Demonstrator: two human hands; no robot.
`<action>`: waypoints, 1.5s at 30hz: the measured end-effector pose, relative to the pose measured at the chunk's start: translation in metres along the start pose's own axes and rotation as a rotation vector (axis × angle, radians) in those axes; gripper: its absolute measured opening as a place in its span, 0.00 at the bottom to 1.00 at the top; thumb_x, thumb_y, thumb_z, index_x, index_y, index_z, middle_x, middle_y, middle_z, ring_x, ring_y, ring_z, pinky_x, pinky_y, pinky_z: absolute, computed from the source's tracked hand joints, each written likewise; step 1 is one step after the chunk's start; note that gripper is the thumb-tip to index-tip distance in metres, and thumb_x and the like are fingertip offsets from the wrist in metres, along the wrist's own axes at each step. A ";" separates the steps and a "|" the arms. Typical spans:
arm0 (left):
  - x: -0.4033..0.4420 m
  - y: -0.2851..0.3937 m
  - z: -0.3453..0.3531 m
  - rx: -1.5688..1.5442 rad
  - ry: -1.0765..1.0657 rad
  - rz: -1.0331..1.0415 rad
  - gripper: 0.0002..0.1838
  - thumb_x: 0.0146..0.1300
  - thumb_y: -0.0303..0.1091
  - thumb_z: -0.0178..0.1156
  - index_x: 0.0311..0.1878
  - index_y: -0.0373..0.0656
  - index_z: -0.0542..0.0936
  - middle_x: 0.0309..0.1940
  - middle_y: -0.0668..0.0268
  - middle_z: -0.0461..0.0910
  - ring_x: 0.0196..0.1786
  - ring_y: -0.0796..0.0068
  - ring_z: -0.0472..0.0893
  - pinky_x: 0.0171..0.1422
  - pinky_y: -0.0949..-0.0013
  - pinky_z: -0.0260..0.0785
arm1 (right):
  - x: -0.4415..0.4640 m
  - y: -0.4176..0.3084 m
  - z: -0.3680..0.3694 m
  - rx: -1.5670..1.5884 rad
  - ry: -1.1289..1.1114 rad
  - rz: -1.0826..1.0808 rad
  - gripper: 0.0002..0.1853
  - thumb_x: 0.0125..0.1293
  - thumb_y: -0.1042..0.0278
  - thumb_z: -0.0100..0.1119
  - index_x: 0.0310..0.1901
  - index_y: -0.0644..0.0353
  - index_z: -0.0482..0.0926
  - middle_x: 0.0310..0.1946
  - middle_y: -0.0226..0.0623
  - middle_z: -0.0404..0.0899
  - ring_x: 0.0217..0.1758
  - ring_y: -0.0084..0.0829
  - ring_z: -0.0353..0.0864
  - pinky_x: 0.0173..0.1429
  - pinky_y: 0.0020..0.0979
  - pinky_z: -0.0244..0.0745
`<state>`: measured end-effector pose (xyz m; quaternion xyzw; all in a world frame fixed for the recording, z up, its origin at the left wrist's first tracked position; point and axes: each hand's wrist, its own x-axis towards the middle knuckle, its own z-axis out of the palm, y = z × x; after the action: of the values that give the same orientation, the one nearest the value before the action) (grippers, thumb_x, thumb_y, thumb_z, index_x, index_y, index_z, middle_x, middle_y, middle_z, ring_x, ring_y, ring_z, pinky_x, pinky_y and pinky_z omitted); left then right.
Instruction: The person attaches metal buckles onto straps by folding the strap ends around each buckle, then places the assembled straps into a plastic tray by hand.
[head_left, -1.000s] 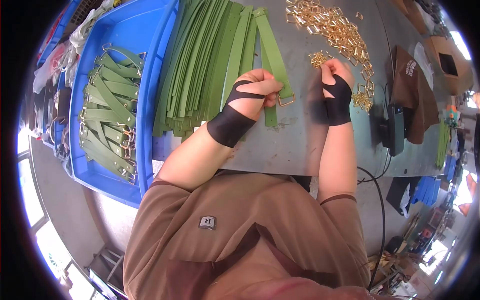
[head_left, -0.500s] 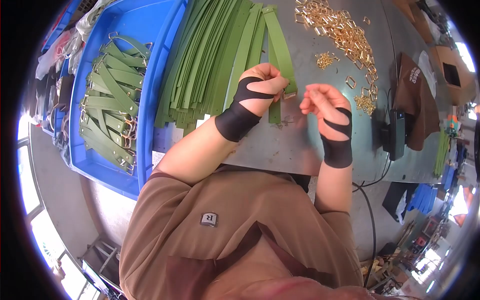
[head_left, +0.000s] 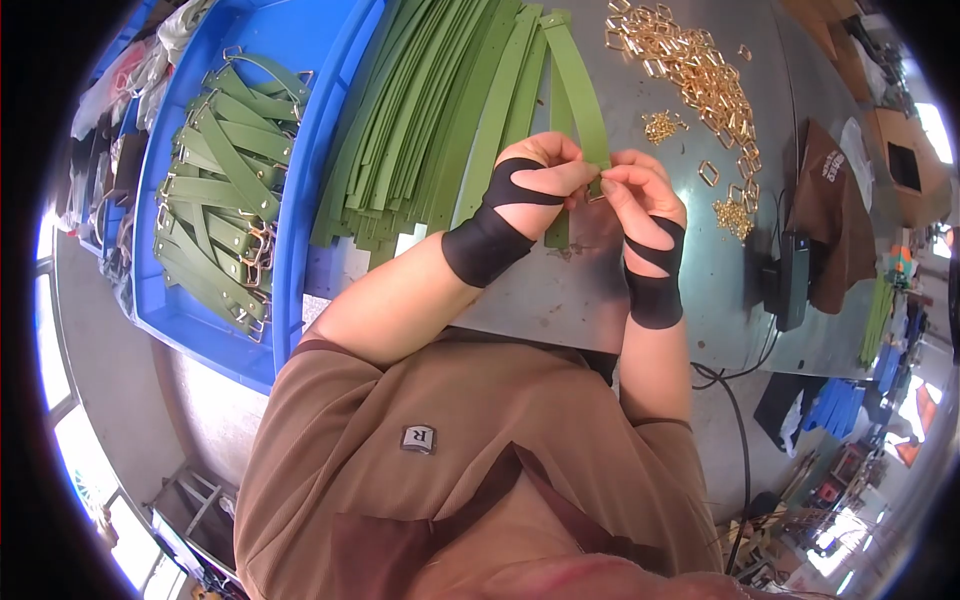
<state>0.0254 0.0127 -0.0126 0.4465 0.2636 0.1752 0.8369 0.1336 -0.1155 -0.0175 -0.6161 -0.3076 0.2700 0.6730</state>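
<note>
A green strap runs down from the top of the table to my fingers. My left hand is closed in a pinch on its near end, where a gold rectangular ring shows just below the fingertips. My right hand meets the same end from the other side, thumb and fingers pressed together. Whatever tiny piece they may hold is hidden. Black wrist supports wrap both my wrists. Left of my hands, many loose green straps lie side by side in a thick row.
A blue tray at the left holds green straps fitted with metal rings. Gold rings are heaped at the back right, near two small piles of gold studs. Beyond lie a black box-shaped device and brown cloth.
My right hand has moved left to the strap's end, and its fingertips now meet my left hand's. The left hand has shifted slightly right with the strap.
</note>
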 end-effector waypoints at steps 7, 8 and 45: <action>-0.002 0.003 0.002 0.036 -0.028 0.001 0.04 0.65 0.27 0.64 0.36 0.39 0.78 0.28 0.67 0.81 0.29 0.79 0.78 0.37 0.75 0.71 | 0.000 -0.002 0.000 0.134 -0.030 0.087 0.08 0.67 0.82 0.62 0.47 0.64 0.80 0.42 0.31 0.81 0.45 0.21 0.79 0.53 0.23 0.72; -0.003 0.003 0.002 0.039 -0.027 0.001 0.04 0.65 0.27 0.64 0.36 0.39 0.78 0.28 0.67 0.81 0.29 0.79 0.78 0.37 0.75 0.71 | 0.001 -0.003 0.002 0.136 -0.029 0.086 0.08 0.67 0.82 0.62 0.47 0.64 0.80 0.42 0.31 0.81 0.45 0.21 0.79 0.53 0.23 0.72; -0.005 0.020 -0.004 0.428 -0.134 -0.044 0.12 0.65 0.36 0.62 0.39 0.33 0.83 0.26 0.68 0.79 0.29 0.80 0.74 0.36 0.75 0.64 | -0.010 -0.023 -0.004 -0.122 -0.055 0.176 0.08 0.72 0.70 0.58 0.45 0.66 0.78 0.31 0.26 0.80 0.33 0.16 0.76 0.42 0.22 0.71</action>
<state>0.0175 0.0234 0.0039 0.6189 0.2483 0.0670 0.7422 0.1300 -0.1277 0.0039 -0.6728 -0.2862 0.3256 0.5994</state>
